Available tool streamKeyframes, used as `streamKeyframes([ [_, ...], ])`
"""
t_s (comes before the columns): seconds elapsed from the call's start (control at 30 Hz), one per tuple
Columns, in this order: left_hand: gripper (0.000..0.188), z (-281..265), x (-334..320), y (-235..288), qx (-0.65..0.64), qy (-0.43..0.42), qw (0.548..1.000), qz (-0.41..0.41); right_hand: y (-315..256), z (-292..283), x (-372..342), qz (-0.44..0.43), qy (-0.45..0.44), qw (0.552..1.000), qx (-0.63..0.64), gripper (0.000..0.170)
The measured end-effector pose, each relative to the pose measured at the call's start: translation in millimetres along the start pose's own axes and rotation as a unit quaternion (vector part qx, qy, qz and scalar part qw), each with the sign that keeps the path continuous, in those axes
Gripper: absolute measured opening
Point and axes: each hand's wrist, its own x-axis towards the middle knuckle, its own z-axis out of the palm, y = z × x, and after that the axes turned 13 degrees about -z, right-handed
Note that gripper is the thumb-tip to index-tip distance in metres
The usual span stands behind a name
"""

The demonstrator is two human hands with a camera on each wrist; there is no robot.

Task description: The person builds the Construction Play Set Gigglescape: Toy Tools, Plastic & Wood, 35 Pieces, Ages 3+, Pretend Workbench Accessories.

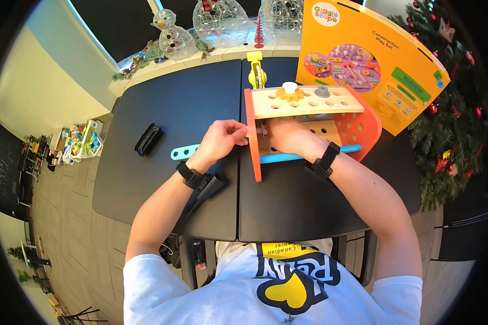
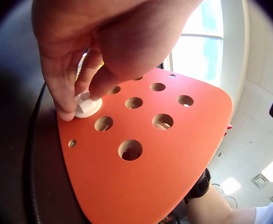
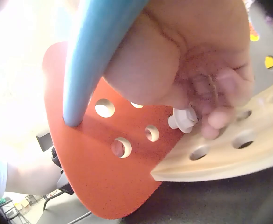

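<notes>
A wooden toy toolbox (image 1: 309, 105) has red side panels full of holes, and a blue rod (image 1: 309, 154) as its handle. My left hand (image 1: 222, 142) is at the outer face of the left panel (image 2: 146, 135). Its thumb and fingertips pinch a white plastic bolt (image 2: 87, 105) with a flanged head, set against the panel near its edge. My right hand (image 1: 293, 136) reaches inside the toolbox, past the rod. There, curled fingers hold a white flanged piece (image 3: 185, 119) near the panel's inner face; its short stem points to the panel.
An orange gear (image 1: 290, 95) with a white top and a grey piece (image 1: 322, 92) sit on the slatted top. A yellow-green toy tool (image 1: 256, 70) stands behind. Left lie a teal holed strip (image 1: 184, 152) and a black case (image 1: 148, 139). The orange box (image 1: 374, 59) stands behind right.
</notes>
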Motion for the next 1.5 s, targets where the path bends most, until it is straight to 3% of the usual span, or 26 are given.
streamKeyframes([
  [0.1,0.027,-0.4,0.4,-0.5,-0.005,-0.003,1.000,0.003,-18.9,-11.9,-13.6,-0.059,0.102,0.993,0.011,0.028],
  [0.4,0.026,-0.2,1.7,-1.7,0.005,0.002,1.000,0.006,-11.4,-12.6,-11.9,-0.073,0.079,0.994,-0.036,0.023],
  [0.6,0.027,0.4,-1.2,1.3,0.005,0.003,1.000,-0.004,-4.3,-1.7,-3.8,-0.023,0.021,0.999,-0.027,0.023],
  [0.7,0.027,0.6,-2.6,3.3,-0.003,-0.002,1.000,-0.009,-29.4,-18.7,-20.1,-0.056,0.113,0.992,0.010,0.023],
  [0.8,0.026,1.3,-4.7,6.8,0.004,-0.001,1.000,-0.012,-20.1,-16.0,-18.1,-0.095,0.126,0.987,-0.021,0.023],
  [1.1,0.027,1.4,-4.9,6.2,0.016,0.007,1.000,-0.009,-9.9,-7.0,-7.8,-0.020,0.004,0.999,-0.034,0.022],
  [1.2,0.027,1.2,-4.6,5.2,0.010,0.000,1.000,-0.005,-15.4,-8.4,-13.1,-0.054,0.075,0.996,-0.008,0.026],
  [1.37,0.029,1.7,-5.5,6.8,0.000,-0.005,1.000,-0.004,-25.1,-23.4,-15.9,-0.023,0.060,0.992,0.112,0.028],
  [1.5,0.031,2.6,-8.1,10.5,0.008,-0.001,1.000,-0.002,-11.9,-11.8,-11.9,-0.054,0.074,0.994,0.064,0.026],
])
